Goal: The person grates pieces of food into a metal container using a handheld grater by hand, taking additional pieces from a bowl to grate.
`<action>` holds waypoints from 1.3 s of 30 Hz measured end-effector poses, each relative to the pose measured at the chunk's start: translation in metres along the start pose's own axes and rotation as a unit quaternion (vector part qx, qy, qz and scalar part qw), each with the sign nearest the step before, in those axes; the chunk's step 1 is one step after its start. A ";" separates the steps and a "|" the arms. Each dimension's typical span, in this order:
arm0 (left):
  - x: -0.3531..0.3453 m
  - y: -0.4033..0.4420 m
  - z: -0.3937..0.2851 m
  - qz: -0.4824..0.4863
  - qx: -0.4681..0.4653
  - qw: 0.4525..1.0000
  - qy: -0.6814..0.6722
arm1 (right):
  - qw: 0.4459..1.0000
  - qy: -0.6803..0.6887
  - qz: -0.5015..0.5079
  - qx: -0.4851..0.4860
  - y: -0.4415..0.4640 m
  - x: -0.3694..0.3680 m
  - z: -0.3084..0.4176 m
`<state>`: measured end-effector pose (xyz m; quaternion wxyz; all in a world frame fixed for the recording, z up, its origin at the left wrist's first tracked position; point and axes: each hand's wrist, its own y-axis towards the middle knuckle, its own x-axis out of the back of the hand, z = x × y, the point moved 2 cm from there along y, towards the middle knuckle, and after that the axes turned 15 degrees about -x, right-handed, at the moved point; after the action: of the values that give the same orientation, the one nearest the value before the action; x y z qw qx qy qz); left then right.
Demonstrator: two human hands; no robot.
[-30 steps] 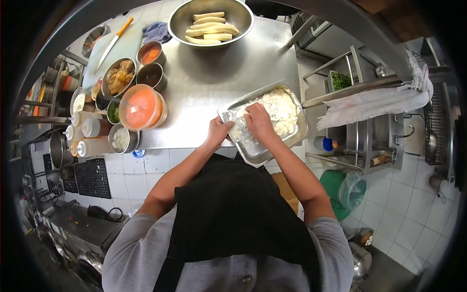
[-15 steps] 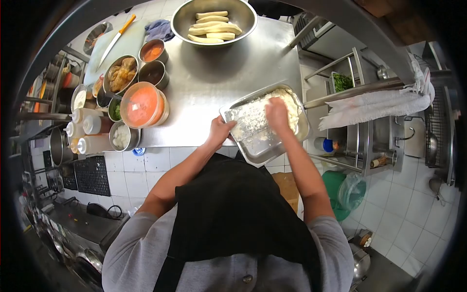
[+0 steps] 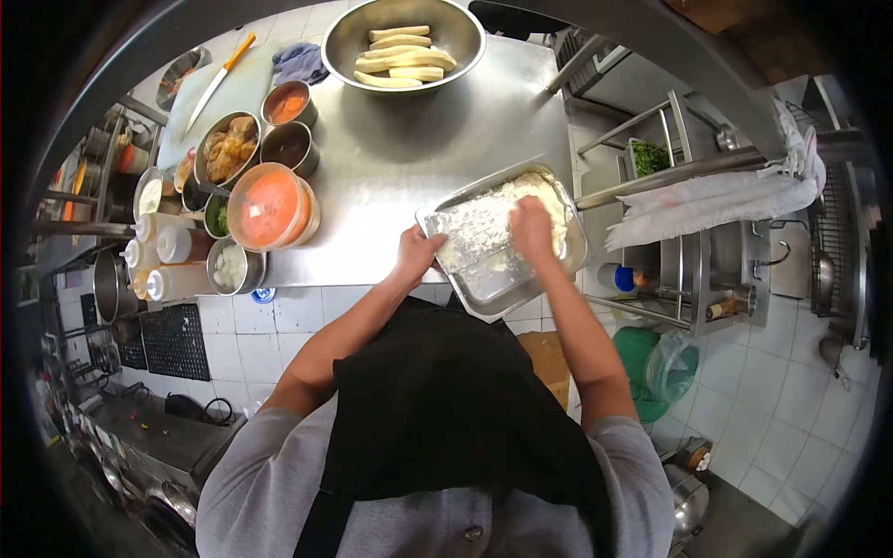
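My left hand (image 3: 419, 249) is closed on the near-left end of a flat metal grater (image 3: 463, 226), at the left rim of a rectangular metal pan (image 3: 498, 282). The grater lies slanted inside the pan, its face speckled with pale shreds. A heap of white grated food (image 3: 551, 186) covers the pan's far right part. Over the grater's right part, my right hand (image 3: 532, 227) is a closed fist; whatever it grips is hidden by the fingers. Beyond the pan, a large steel bowl (image 3: 465, 58) holds several peeled plantains (image 3: 405, 60).
Metal containers of food and an orange-filled plastic tub (image 3: 270, 209) stand on the left, with squeeze bottles (image 3: 177, 242) beside them. A knife (image 3: 219, 84) lies on a cutting board (image 3: 191, 126) near a blue cloth (image 3: 300, 62). A white cloth (image 3: 712, 205) hangs from a rail at right.
My right fist has shifted slightly toward the pan's far side. The shreds on the grater look whiter and more spread. My left hand keeps its hold, and the view has shifted a little.
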<state>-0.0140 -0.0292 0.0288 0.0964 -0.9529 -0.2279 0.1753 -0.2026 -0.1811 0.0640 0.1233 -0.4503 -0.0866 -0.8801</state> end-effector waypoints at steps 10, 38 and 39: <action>0.002 0.000 0.001 0.008 0.001 1.000 0.005 | 0.997 -0.007 -0.028 -0.066 -0.004 0.025 -0.010; 0.001 0.001 -0.003 -0.001 0.000 1.000 0.027 | 0.985 0.075 0.072 0.140 -0.063 -0.004 0.069; 0.002 0.002 -0.001 0.001 -0.003 1.000 0.026 | 0.989 0.048 0.041 0.137 -0.056 -0.013 0.050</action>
<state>-0.0108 -0.0301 0.0289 0.0989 -0.9576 -0.2253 0.1497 -0.1732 -0.1127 0.0807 0.2233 -0.3897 -0.1816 -0.8748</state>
